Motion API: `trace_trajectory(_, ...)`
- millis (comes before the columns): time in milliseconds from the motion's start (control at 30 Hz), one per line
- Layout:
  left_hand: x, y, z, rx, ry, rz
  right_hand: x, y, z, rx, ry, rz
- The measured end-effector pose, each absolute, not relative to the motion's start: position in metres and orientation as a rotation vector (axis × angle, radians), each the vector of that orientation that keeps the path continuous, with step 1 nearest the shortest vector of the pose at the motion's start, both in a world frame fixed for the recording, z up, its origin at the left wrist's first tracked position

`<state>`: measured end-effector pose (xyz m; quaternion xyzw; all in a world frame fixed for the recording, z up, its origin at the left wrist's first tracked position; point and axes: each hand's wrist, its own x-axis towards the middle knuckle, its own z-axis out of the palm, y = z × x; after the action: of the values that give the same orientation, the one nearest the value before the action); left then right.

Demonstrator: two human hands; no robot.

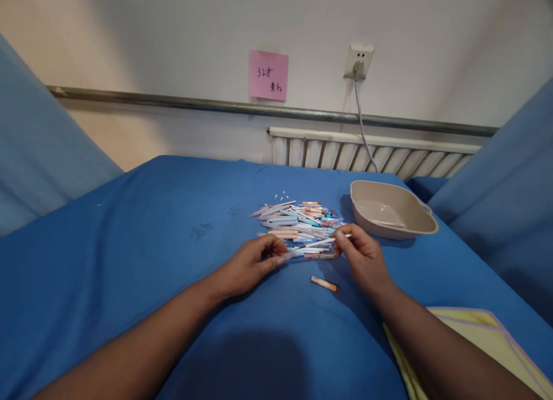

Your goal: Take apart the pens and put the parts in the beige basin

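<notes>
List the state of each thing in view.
Heap of slender multicoloured pen-like pieces: loose on blue fabric
Slim white stick: pinched in the right hand
Left hand: at the heap's left edge, grip unclear
Short orange-and-white cylinder: lying apart from the heap
Beige plastic basin: upright, slim piece inside
White wall socket: plug inserted
Square pink paper note: stuck up, written on
Yellow pink-edged cloth: partly hidden

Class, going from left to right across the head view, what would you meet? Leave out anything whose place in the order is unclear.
Left blue curtain → left hand → loose white-and-orange stick → tan basin → right blue curtain.
</notes>
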<state>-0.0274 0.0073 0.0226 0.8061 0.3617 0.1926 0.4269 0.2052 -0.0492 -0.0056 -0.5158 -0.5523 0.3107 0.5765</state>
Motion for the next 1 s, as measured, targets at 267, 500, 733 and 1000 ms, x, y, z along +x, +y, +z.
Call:
trace_trajectory(267,-0.0279,0.0082,0.0174,1.947,0.866,0.456,0.2033,-0.0500,-0.0053,-1.237,-1.366,0.698)
trace_trajectory(500,-0.0257,0.0065,0.0179,1.817,0.812,0.415,0.2009,-0.0518,-0.0071,-1.254,-1.473,0.684)
trace_trajectory(733,-0.0228,0.0028,0.0202,1.570,0.722,0.317,0.1977,-0.0493,-0.0057,-1.213,-1.388,0.858)
trace_trajectory(1000,-0.0227,-0.0009,0.0171,1.430,0.646,0.315,0.1958,-0.0524,-0.0028,-1.066,-1.329,1.118)
